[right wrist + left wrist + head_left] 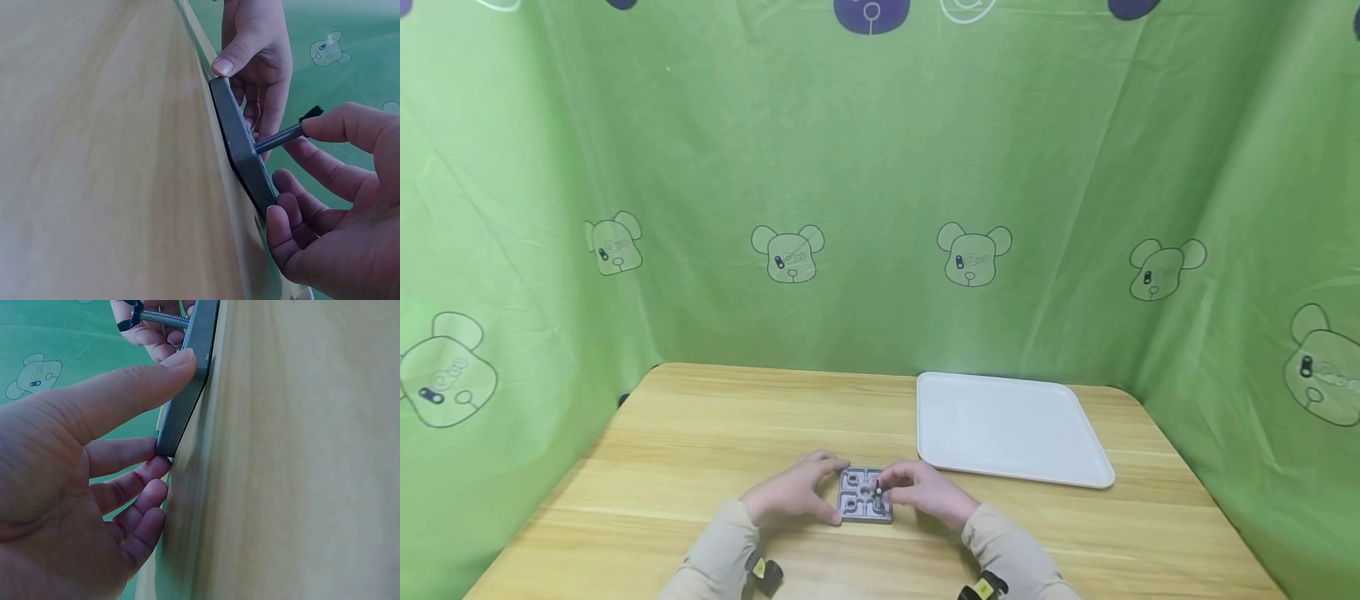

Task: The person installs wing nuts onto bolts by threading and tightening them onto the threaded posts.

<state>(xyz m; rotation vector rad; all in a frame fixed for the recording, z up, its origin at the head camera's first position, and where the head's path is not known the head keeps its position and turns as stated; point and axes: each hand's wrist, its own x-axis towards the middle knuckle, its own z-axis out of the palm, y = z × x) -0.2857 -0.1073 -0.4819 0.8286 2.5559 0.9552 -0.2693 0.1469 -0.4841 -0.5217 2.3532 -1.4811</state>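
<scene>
A grey square plate with round holes and raised outlines lies flat on the wooden table. My left hand grips its left side, thumb at the near corner and index finger at the far one; the other fingers curl loosely beside it in the left wrist view. A threaded screw with a black, wing-like head stands up from the plate's right part. My right hand pinches that head between thumb and index finger. Its remaining fingers are bent near the plate's edge. How deep the screw sits is hidden.
A white tray lies at the back right of the table, beyond my right hand. Green curtains with bear-head prints surround the table at the back and both sides. Each forearm wears a dark strap with a yellow mark.
</scene>
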